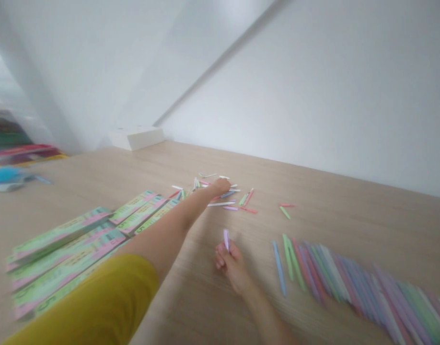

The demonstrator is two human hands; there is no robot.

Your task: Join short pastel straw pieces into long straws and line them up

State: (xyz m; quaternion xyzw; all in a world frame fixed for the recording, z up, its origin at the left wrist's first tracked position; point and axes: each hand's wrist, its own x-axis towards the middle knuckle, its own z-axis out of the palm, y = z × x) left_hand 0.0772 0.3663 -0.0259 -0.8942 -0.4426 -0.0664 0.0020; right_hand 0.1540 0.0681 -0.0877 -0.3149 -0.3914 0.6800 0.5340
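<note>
My left hand reaches far forward over a loose pile of slim pastel pens, its arm in a yellow sleeve. The fingers point down into the pile and are hidden, so I cannot see whether they grip anything. Nearer to me, my right hand is closed around a light purple pen that sticks up above the thumb. Just right of this hand lies a blue pen. Beyond it a long row of pens in green, pink, purple, white and blue lies side by side, blurred toward the right.
Flat green and pink boxes lie in rows on the left of the wooden table. One red and one green pen lie apart. A white block-like object stands by the wall; blurred colourful items are at far left.
</note>
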